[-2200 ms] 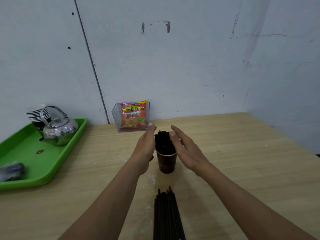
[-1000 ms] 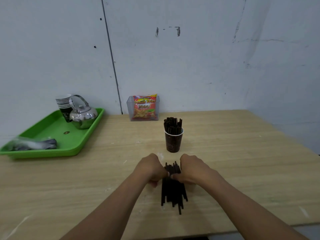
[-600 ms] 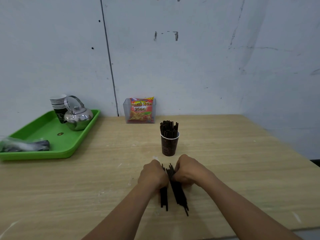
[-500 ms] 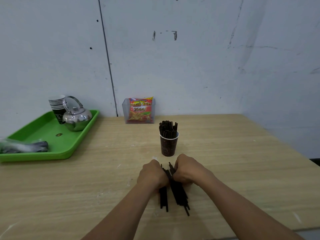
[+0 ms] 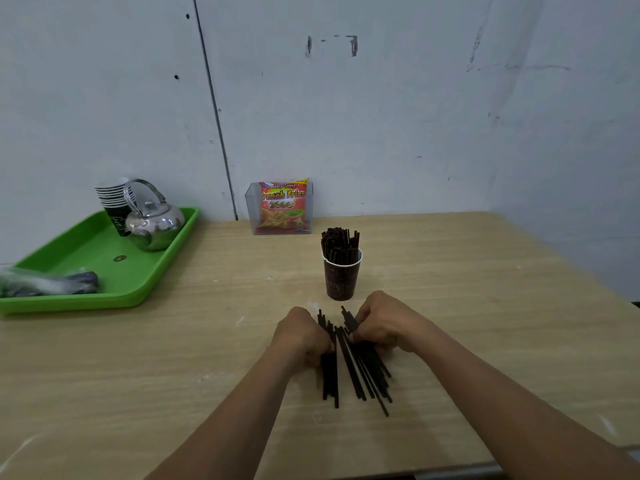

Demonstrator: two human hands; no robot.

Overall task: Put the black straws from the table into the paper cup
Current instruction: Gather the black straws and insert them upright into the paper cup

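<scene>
Apparently both hands [image 5: 346,336] clutch black straws [image 5: 360,372].

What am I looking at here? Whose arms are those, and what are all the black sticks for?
No machine here: a person wears a camera on their head, so you see their own two arms reaching forward. The black sticks are drinking straws lying on a wooden table. The left hand and the right hand are both closed around bunches of them. Just behind stands a dark paper cup already stuffed with straws; the others go there too. At the left, a green tray carries a shiny kettle and stacked cups. A snack packet sits in a clear box by the wall.
</scene>
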